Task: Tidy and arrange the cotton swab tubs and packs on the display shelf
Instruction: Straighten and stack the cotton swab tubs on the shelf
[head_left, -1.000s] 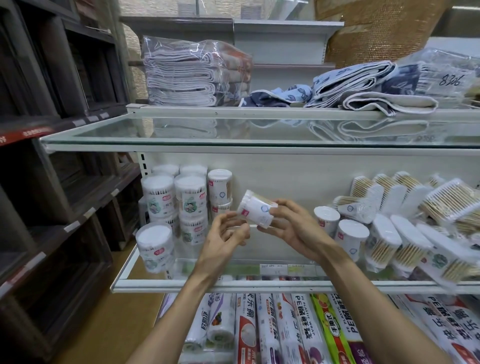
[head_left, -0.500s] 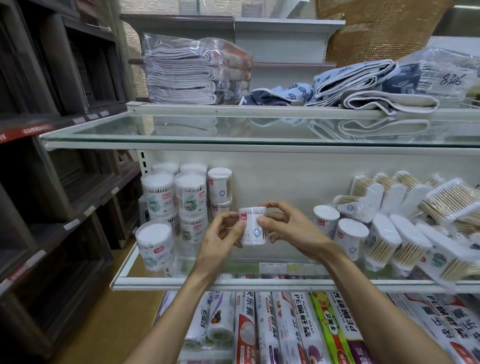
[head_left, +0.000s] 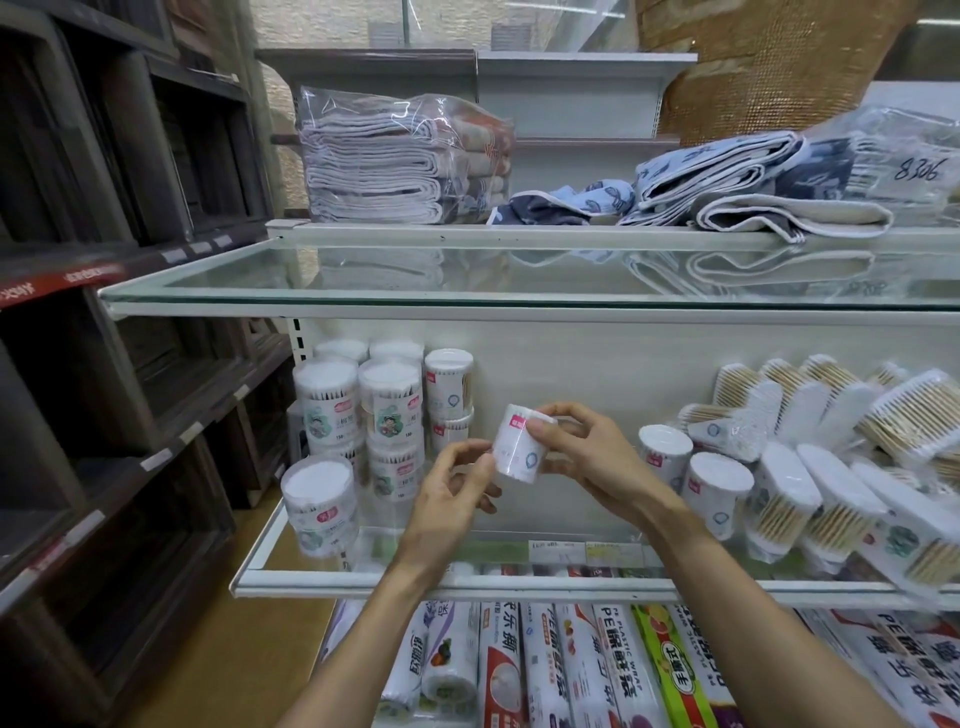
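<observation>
Step in hand: We judge this to be the placing step for a single tub. It is off the shelf and being squared up between both hands.
Task item location: The held tub (head_left: 516, 445) is in mid-air in front of the back panel (head_left: 597, 364), above the bare glass of the display shelf (head_left: 467, 584). It sits between the tub stacks (head_left: 387, 410) on the left and the loose tubs (head_left: 717, 493) on the right. It is close to upright, with its top leaning slightly right.
Right hand grip: The right hand (head_left: 592, 457) grips the held tub, with the thumb across the upper front wall and the fingers curled round the far side.
Left hand grip: The left hand (head_left: 452, 486) pinches the lower left wall of the held tub, with the thumb on the side and the fingers curled beneath.
Arm pose: Both forearms reach up and forward from below the shelf edge and converge on the tub. The wrists are raised above the rim.
Next move: We expect the tub to need levelling and then carrying left to the tub stacks. Setting it down calls for a clear, flat landing spot.
Remaining work: The swab packs (head_left: 831, 493) at the right lie slanted and overlapping, and in our judgement they are not yet arranged.
</observation>
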